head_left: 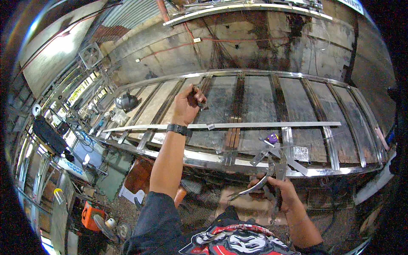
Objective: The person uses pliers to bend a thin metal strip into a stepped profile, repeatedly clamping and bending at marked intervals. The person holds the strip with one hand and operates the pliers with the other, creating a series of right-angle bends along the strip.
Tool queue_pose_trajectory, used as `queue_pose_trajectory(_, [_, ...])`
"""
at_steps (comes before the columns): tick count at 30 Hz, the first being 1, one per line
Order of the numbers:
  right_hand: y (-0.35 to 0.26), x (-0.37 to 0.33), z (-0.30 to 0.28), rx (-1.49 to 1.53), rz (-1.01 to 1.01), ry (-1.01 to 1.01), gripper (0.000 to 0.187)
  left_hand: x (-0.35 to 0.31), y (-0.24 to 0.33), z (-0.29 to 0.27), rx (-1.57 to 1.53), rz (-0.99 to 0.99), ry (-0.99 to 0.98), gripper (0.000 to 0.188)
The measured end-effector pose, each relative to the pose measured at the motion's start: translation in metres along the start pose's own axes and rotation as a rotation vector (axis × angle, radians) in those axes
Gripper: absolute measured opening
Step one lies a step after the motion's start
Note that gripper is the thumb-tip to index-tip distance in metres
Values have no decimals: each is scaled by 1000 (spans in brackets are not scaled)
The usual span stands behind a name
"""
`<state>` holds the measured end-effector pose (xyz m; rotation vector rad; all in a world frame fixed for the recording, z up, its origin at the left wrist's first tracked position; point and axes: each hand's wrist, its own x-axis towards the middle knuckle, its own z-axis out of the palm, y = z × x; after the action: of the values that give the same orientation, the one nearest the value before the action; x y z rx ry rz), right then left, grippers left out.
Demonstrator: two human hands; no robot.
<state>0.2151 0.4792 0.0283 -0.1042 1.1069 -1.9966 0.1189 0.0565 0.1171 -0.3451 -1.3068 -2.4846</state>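
My right hand (285, 193) is at the near edge of a shiny metal frame (199, 157), gripping metal locking pliers (279, 172) with long curved jaws or handles. My left hand (189, 105), a dark watch on its wrist, reaches over the frame with fingers curled. A small dark metal piece shows at its fingertips, too small to name. Below that hand a long flat metal bar (263, 125) lies across the crosspieces, passing by the wrist. Near the pliers lie a purple tape measure (272, 138), a flat metal strip (293, 165) and a small square plate (301, 154).
A dark welding helmet (126, 101) and a clear plastic bag (120, 117) rest at the frame's left end. An orange machine (92, 215) stands on the floor at lower left. Behind the frame rises a stained wall (255, 46) carrying a metal rail (250, 7).
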Motion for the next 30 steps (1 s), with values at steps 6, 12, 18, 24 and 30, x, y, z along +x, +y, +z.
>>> queue_pose_trajectory(6, [-21,19,7,-424,-171,7,40,-31,-26,32,317,36,22,23])
queue_pose_trajectory(12, [-53,44,36,-701,-314,9,32,-90,-50,108,446,-116,108,24])
queue_pose_trajectory(18, [-62,33,46,-863,-321,37,35,-113,-62,132,515,-172,58,17])
queue_pose_trajectory(24, [-48,22,57,-743,-293,185,48,-114,-80,118,676,-31,-33,13])
queue_pose_trajectory(30, [-49,25,60,-767,-348,221,51,-104,-75,120,714,-74,-87,12])
